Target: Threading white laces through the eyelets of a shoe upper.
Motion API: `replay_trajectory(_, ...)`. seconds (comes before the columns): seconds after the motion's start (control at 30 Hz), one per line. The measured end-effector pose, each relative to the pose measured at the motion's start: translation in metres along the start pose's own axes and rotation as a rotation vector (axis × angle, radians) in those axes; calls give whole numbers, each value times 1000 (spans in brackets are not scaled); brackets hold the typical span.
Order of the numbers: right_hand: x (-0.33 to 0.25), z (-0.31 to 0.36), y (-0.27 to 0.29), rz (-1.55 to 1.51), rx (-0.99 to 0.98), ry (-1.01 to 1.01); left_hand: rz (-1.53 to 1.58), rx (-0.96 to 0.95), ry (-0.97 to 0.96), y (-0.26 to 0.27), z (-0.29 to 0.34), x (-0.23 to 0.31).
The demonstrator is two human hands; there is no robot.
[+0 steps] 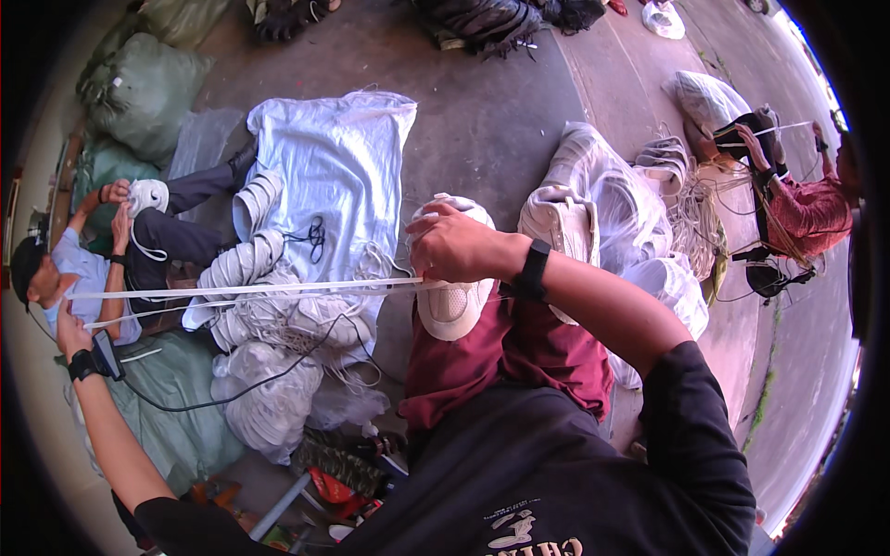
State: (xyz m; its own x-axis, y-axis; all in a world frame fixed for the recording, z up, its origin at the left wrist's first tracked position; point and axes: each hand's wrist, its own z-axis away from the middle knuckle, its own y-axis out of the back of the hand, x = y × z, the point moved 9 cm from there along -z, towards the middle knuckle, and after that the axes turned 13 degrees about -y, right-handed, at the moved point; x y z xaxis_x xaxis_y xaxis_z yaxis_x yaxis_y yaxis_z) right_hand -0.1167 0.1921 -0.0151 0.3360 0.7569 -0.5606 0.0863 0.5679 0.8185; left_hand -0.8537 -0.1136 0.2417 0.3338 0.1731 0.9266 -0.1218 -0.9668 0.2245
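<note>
From my remote seat I see the right hand (454,246) closed over the top of a white sneaker (451,301) that rests on the maroon-clad lap, its grip pinching the near ends of two white laces (250,292). The laces run taut and level away to the left hand (72,334), stretched far out, its grip pressed together on their other ends. A black band sits on each wrist. Just beyond the sneaker a heap of white sneakers (269,278) lies on a white sack (343,157) spread on the concrete floor (482,120). Another white sneaker (561,222) stands just right of the held one. Farther left, a seated person holds a white sneaker (146,196) in both hands.
</note>
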Motion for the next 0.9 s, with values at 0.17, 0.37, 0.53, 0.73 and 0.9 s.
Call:
replay_trajectory(0.17, 9, -9, -5, -97, -17, -147, -53, -12, 38, 39, -32, -24)
replay_trajectory(0.37, 10, -2, -6, -23, 25, 69, -48, 4, 66, 74, -63, -50)
replay_trajectory(0.53, 7, -8, -9, -53, 47, -46, -38, -8, 91, 101, -73, -53)
replay_trajectory(0.73, 6, -10, -10, -82, 39, -161, 0, -52, 75, 108, -68, -51)
replay_trajectory(0.9, 11, -7, -17, -79, -7, -2, 14, -48, 88, 108, -61, -55)
